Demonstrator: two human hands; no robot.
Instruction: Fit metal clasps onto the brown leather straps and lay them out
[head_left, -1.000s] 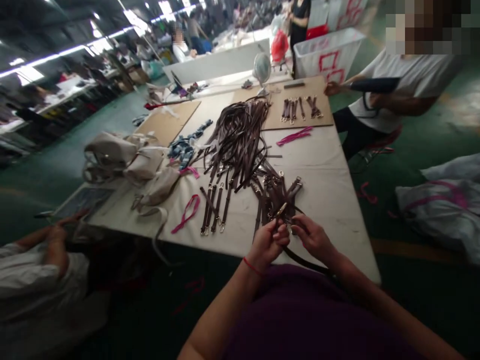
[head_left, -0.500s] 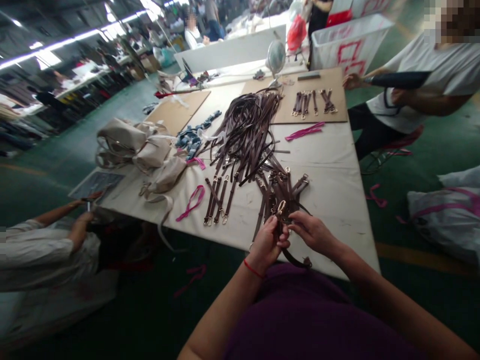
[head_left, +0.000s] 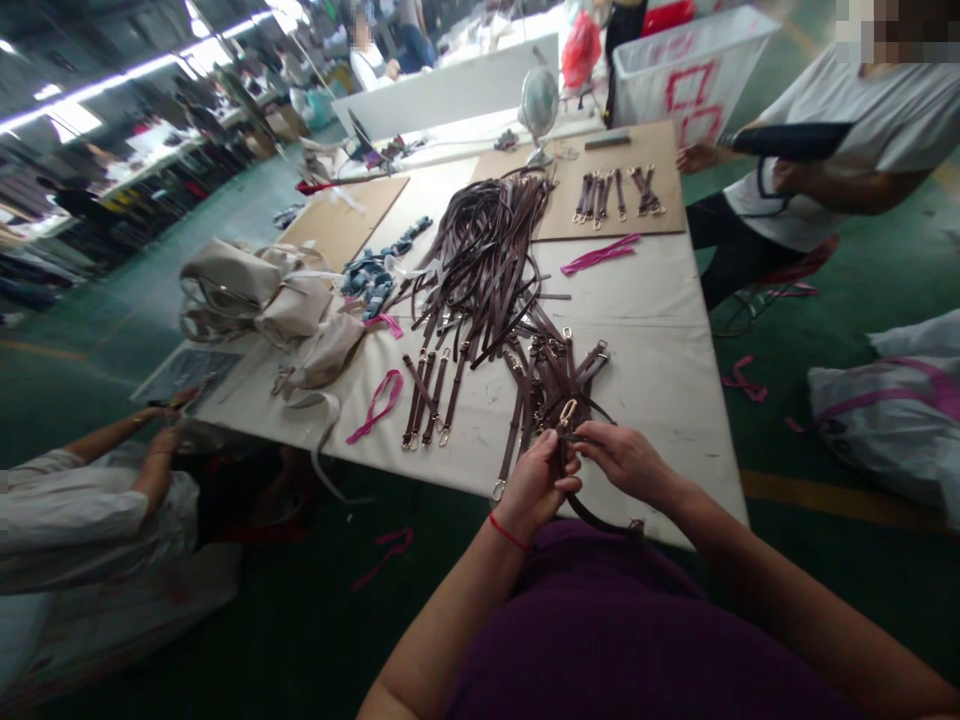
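My left hand (head_left: 536, 482), with a red string at the wrist, is closed on a dark brown strap (head_left: 600, 520) at the near table edge. A gold clasp (head_left: 568, 412) stands up above its fingertips. My right hand (head_left: 619, 458) pinches the same strap close beside the clasp. The strap's loose end hangs below both hands toward the right. Just beyond lies a heap of short brown straps with metal clasps (head_left: 551, 370). Left of it is a row of short straps (head_left: 427, 400), and farther back a large pile of long brown straps (head_left: 487, 250).
Beige bags (head_left: 259, 285) and pink ribbons (head_left: 381, 400) lie on the table (head_left: 660, 370) at left. A fan (head_left: 538, 105) stands at the back beside a brown board (head_left: 667, 190) with straps. One person sits at the right, another at the lower left.
The view has shifted slightly, moving the table up and left in the picture. The strap's hanging end has swung right, and the gold clasp leans more to the right. Both hands keep their hold.
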